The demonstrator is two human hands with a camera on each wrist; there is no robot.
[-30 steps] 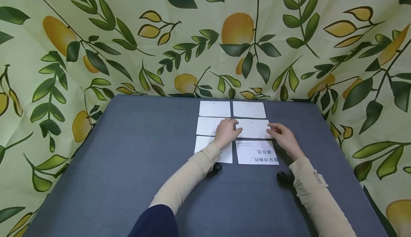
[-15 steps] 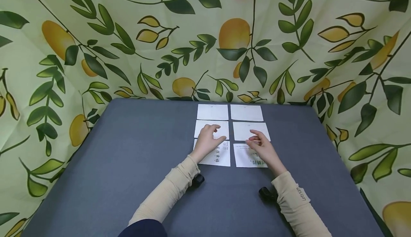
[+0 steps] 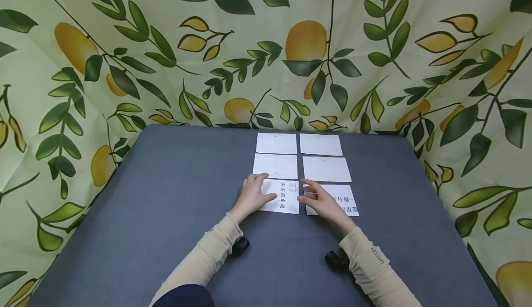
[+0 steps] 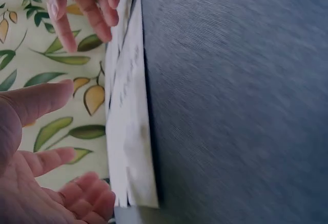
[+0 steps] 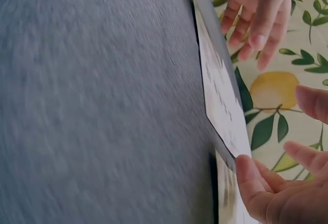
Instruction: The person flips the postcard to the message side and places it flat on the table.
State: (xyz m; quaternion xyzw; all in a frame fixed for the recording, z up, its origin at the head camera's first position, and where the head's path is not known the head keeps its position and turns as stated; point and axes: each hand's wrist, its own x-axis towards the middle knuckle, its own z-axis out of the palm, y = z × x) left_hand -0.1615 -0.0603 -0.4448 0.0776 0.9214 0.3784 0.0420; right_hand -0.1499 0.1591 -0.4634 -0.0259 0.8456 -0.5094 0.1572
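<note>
White paper cards lie in two columns of three rows on the table. The front-left card (image 3: pixel 287 204) bears a line of handwritten characters. My left hand (image 3: pixel 249 197) is over its left side, fingers spread and relaxed, with the thumb reaching across the card. Larger characters cover the front-right card (image 3: pixel 341 191), partly hidden by my right hand (image 3: pixel 323 201). That hand's thumb and fingertips reach to the gap between the two front cards. In the left wrist view, the left fingers (image 4: pixel 84 196) hold nothing. The right wrist view shows the right fingers (image 5: pixel 251 183) loosely bent near a card's edge.
Behind lie the middle-left card (image 3: pixel 275 165), middle-right card (image 3: pixel 327 169), back-left card (image 3: pixel 276 143) and back-right card (image 3: pixel 321 144), nearly blank. A grey-blue cloth covers the table (image 3: pixel 178 182). A leaf-and-fruit patterned curtain (image 3: pixel 249 21) hangs at its far edge. Black devices (image 3: pixel 240 246) sit under both wrists.
Both hands have come back from the middle row to the front row, the right hand also moving leftward. The front-left card's writing is now uncovered. The cards keep their layout.
</note>
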